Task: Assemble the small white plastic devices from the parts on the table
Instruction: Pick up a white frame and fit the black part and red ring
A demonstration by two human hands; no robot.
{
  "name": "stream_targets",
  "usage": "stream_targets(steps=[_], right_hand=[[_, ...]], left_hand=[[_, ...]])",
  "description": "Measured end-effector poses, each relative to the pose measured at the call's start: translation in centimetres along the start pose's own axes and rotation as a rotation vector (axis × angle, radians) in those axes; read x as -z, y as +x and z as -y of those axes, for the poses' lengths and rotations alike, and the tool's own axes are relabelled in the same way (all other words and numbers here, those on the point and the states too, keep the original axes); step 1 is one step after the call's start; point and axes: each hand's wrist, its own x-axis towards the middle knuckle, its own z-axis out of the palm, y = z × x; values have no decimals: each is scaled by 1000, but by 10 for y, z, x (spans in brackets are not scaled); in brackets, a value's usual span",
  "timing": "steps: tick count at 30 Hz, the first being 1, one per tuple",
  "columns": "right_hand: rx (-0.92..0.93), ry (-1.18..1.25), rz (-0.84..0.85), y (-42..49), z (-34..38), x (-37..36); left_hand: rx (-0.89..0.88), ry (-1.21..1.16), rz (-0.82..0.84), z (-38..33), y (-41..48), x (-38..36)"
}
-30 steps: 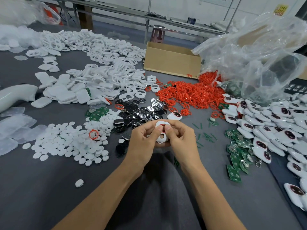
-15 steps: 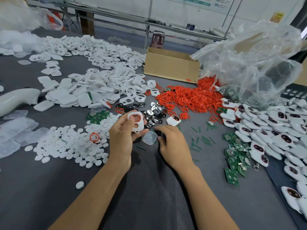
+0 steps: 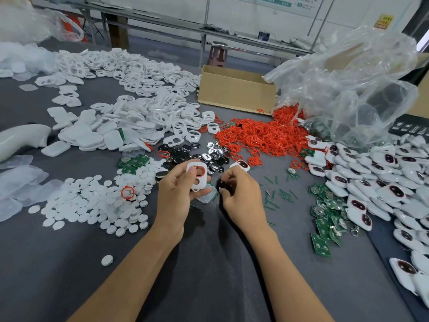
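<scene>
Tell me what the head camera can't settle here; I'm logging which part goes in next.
- The dark part in the right hand: curled fingers cover most of it, so its type is unclear.
- The clear piece beside the left hand: half hidden behind the white shell.
- Finished devices at the right edge: cut off.
- Wall sign: print too small.
</scene>
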Motion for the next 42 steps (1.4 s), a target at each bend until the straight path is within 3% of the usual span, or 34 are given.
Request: stream_targets(steps=[6,12,19,25,30,37,42], right_hand=[[-74,422,-80,1,13,6],[-82,672,-26,2,13,16],[-119,607,-37,-3,12,21],[-145,759,10,-4,14,19],[-193,586,61,-6,10,12],[-184,609,81,-3,7,13],[-256,806,89,-4,11,15]], left_hand=[[0,125,43,2,-2,-4],[67,169,176,1,-7,-6],[176,151,230,-1,-7,-5],[142,156,129,0,-8,-7],[129,156,96,1,-8,-8],[190,72,142,1,-5,-4],[152,125,154,2,-5,-3]])
